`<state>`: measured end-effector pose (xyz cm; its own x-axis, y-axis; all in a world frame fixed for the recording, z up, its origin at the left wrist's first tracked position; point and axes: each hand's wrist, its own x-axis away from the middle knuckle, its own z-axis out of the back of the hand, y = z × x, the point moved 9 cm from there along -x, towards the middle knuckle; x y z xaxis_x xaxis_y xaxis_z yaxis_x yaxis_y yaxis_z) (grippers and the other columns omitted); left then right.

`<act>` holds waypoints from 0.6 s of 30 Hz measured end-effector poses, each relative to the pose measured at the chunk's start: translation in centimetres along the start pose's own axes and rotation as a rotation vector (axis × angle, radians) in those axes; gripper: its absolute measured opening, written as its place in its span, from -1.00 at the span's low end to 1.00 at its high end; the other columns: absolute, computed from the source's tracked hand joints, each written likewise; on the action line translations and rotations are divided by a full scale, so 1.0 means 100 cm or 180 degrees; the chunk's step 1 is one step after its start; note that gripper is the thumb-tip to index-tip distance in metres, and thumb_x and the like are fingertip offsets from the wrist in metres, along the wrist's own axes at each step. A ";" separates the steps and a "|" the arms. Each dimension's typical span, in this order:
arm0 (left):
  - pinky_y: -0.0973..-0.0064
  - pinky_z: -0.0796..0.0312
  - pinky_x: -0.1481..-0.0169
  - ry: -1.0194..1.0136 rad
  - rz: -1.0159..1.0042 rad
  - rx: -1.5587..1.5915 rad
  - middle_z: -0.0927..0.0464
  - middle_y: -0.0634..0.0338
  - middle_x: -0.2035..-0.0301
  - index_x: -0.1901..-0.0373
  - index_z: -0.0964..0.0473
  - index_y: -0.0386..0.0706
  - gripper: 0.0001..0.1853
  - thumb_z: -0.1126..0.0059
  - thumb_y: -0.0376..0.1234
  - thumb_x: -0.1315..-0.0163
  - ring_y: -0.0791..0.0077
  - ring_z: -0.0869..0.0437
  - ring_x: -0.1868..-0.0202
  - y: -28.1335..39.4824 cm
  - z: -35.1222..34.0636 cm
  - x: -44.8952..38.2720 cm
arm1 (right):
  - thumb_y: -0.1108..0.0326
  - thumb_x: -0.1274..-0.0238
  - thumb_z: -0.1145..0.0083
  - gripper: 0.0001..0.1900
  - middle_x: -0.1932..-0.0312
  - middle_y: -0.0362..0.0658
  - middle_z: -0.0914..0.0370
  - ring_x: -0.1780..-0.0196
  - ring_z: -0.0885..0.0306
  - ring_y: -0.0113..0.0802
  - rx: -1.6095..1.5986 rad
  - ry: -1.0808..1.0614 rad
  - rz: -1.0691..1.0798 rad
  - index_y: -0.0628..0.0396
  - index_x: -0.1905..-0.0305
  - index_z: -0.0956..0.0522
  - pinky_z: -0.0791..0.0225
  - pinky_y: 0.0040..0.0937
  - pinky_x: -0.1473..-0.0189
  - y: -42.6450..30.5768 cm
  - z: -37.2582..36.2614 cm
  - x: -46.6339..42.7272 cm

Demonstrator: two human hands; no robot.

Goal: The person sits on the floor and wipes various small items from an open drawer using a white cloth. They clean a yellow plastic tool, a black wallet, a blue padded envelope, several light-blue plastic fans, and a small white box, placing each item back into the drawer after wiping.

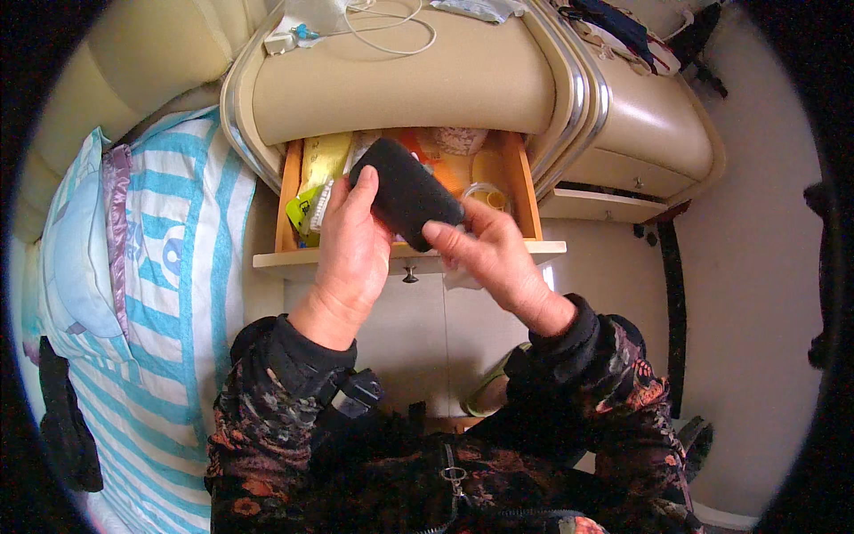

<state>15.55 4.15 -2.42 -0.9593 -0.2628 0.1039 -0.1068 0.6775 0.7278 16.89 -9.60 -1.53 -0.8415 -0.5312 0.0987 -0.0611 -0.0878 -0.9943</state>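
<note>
A black oblong case-like object (408, 193) with rounded corners is held tilted above the open drawer (534, 193). My left hand (355, 233) grips its left side, thumb on top. At its lower right corner, my right hand (490, 257) holds on with the thumb over the edge. Something whitish shows below my right hand, partly hidden by it. In the drawer lie a yellow packet (325, 157), a green packet (304, 208), an orange item (447, 170) and a clear round roll (492, 195). The object and my hands hide part of the contents.
The drawer belongs to a cream padded nightstand (407, 83), with a white cable (427, 40) and a charger (280, 43) on top. A bed with a striped blue-white cover (167, 267) stands left. On the right is a second cabinet (640, 147) with a slightly pulled-out drawer (604, 205).
</note>
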 end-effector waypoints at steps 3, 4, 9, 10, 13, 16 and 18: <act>0.38 -0.38 -0.05 0.0030 -0.0085 -0.0342 -0.47 0.19 0.10 -0.04 -0.34 -0.20 -0.69 0.00 -0.26 -0.34 0.44 -0.50 0.06 0.000 0.000 0.003 | 0.18 -0.14 -0.20 -0.72 0.52 -0.31 -0.46 0.48 -0.34 -0.59 -0.0071 0.0239 0.0121 0.20 0.23 -0.56 -0.18 -0.59 0.50 0.000 0.032 -0.016; 0.39 -0.38 -0.04 0.0183 -0.0123 -0.0455 -0.49 0.19 0.11 -0.03 -0.35 -0.20 -0.69 -0.01 -0.26 -0.33 0.44 -0.50 0.07 0.002 0.007 0.005 | 0.18 -0.13 -0.19 -0.73 0.54 -0.31 -0.46 0.50 -0.33 -0.59 -0.0025 0.0266 0.0044 0.21 0.27 -0.56 -0.17 -0.58 0.52 -0.005 0.040 -0.021; 0.43 -0.37 -0.01 0.0509 -0.0337 -0.0865 -0.48 0.23 0.14 -0.02 -0.36 -0.18 -0.69 -0.04 -0.27 -0.30 0.48 -0.49 0.10 0.020 0.020 0.006 | 0.18 -0.05 -0.16 -0.66 0.66 -0.17 -0.46 0.59 -0.38 -0.46 0.1678 0.0913 -0.0175 0.34 0.43 -0.55 -0.24 -0.46 0.55 0.002 0.086 -0.043; 0.45 -0.35 -0.01 0.0522 -0.0343 -0.0815 -0.48 0.23 0.13 -0.01 -0.36 -0.18 -0.70 -0.04 -0.28 -0.30 0.50 -0.49 0.11 0.021 0.023 0.006 | 0.19 -0.06 -0.16 -0.67 0.62 -0.18 -0.46 0.56 -0.39 -0.47 0.1841 0.0909 -0.0388 0.34 0.42 -0.55 -0.24 -0.49 0.52 0.011 0.088 -0.047; 0.47 -0.35 0.00 0.0513 -0.0288 -0.0820 -0.48 0.22 0.13 0.00 -0.36 -0.19 -0.71 -0.04 -0.29 -0.30 0.49 -0.49 0.11 0.023 0.021 0.009 | 0.14 -0.07 -0.19 -0.63 0.61 -0.16 -0.47 0.55 -0.40 -0.44 0.1827 0.0965 -0.0486 0.35 0.43 -0.55 -0.27 -0.48 0.50 0.042 0.093 -0.061; 0.48 -0.35 0.02 0.0451 -0.0361 -0.0817 -0.48 0.20 0.13 0.01 -0.36 -0.20 -0.72 -0.04 -0.30 -0.30 0.49 -0.49 0.11 0.029 0.025 0.010 | 0.09 -0.07 -0.20 -0.58 0.62 -0.15 -0.47 0.56 -0.40 -0.44 0.1656 0.0984 -0.0512 0.37 0.44 -0.55 -0.27 -0.45 0.50 0.055 0.090 -0.070; 0.48 -0.35 0.02 0.0460 -0.0343 -0.0828 -0.47 0.19 0.14 0.01 -0.36 -0.20 -0.72 -0.04 -0.30 -0.30 0.49 -0.49 0.11 0.031 0.029 0.012 | 0.09 -0.08 -0.21 -0.56 0.62 -0.15 -0.47 0.56 -0.40 -0.44 0.1758 0.0912 -0.0582 0.39 0.44 -0.55 -0.27 -0.44 0.50 0.055 0.087 -0.071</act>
<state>13.33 7.93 -2.01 -0.8969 -0.4311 0.0984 -0.1174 0.4468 0.8869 27.22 -13.64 -7.29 -0.9582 -0.2275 0.1735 0.0039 -0.6168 -0.7871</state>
